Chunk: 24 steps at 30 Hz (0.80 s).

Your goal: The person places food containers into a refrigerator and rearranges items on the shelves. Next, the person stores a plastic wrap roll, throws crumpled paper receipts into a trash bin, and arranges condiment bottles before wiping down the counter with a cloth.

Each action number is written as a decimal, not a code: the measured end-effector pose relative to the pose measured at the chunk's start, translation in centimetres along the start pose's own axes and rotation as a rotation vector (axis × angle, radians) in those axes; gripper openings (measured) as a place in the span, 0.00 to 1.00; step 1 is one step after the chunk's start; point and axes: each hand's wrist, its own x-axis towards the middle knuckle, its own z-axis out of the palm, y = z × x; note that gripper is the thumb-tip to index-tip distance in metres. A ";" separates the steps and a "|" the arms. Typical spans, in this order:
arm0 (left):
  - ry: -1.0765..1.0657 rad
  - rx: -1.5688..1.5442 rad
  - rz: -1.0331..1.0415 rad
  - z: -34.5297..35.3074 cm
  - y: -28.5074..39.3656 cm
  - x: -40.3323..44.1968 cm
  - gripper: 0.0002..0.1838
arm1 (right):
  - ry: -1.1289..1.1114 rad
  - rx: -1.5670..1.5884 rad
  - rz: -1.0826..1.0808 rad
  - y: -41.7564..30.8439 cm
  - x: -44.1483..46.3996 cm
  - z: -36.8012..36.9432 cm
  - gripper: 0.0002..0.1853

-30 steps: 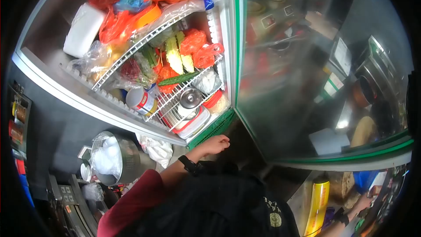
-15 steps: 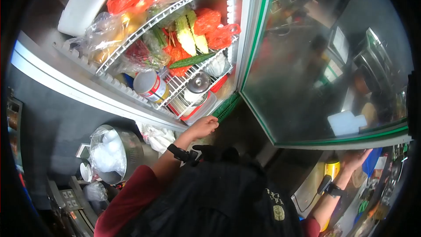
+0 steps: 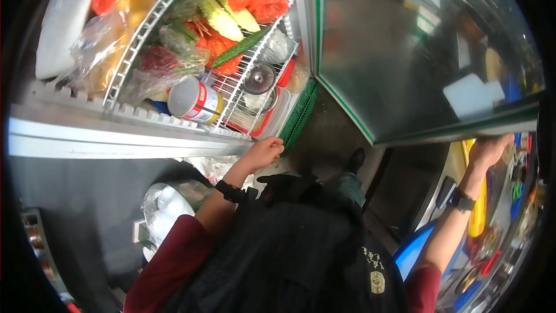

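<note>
Looking at a green-trimmed glass door (image 3: 428,64) standing open beside the refrigerator (image 3: 81,138). Probably handling heavy, stiff yet breakable, so best gripping by the frame (image 3: 452,134). Seeing the right hand (image 3: 489,152) at the frame, not making out how closed or whether gripping. Seeing the left hand (image 3: 267,152) curled up, apparently holding nothing, near the refrigerator. Also spotting a cucumber (image 3: 240,49) and tin can (image 3: 197,100) inside, plus a shoe (image 3: 354,160) out front, maybe blocking.
</note>
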 end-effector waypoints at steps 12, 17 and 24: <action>0.032 0.011 -0.017 -1.6 -2.2 -3.4 0.20 | -0.310 -0.328 -0.690 2.6 -12.2 6.3 0.22; 0.238 -0.193 -0.084 -2.4 -6.2 -6.3 0.19 | -0.881 -0.484 -0.445 7.7 -15.7 13.3 0.14; 0.292 -0.229 -0.286 -1.6 -8.8 -9.5 0.20 | -1.263 -0.448 -0.131 15.4 -18.8 14.1 0.13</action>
